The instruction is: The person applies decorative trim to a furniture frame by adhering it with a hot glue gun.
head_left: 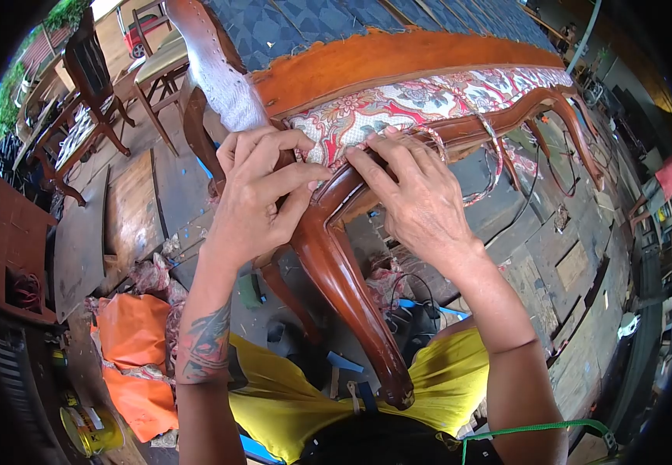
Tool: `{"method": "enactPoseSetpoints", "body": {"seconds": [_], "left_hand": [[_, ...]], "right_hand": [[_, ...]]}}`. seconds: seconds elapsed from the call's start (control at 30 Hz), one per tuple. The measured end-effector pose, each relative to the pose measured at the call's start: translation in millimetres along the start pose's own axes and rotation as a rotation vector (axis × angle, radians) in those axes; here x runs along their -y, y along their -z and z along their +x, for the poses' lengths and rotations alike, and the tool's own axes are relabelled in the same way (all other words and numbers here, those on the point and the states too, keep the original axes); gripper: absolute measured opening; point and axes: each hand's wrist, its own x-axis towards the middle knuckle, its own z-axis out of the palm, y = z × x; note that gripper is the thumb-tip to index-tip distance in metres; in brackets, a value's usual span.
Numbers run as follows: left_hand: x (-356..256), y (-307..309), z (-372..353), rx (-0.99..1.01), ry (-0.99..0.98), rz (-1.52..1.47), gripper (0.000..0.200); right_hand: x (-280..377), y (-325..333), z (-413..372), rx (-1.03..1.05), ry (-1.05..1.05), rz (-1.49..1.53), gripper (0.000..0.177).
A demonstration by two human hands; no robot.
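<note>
A wooden sofa frame (336, 267) with a curved, polished leg stands in front of me, the leg reaching down between my knees. Floral fabric (382, 108) covers its side, below an orange-brown wooden panel (398, 58). My left hand (262, 182) is at the frame's corner, thumb and fingers pinched together at the fabric's edge; what lies between them is too small to name. My right hand (417, 186) rests its fingertips on the fabric edge along the rail, fingers bent and slightly spread. Patterned cord (497, 167) hangs from the rail to the right.
Wooden chairs (161, 74) stand at the upper left. Orange material (138, 333) and a yellow can (92, 430) are at the lower left. Planks and boards cover the floor (522, 232). A dark cable hangs at the right. A green cord (537, 426) crosses near my right arm.
</note>
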Motion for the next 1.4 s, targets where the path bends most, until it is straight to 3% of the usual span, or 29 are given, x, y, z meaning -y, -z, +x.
{"method": "enactPoseSetpoints", "body": {"seconds": [1.4], "left_hand": [[-11, -9, -9, -0.122, -0.060, 0.161, 0.029]], "right_hand": [[0, 0, -1, -0.007, -0.004, 0.001, 0.059]]}}
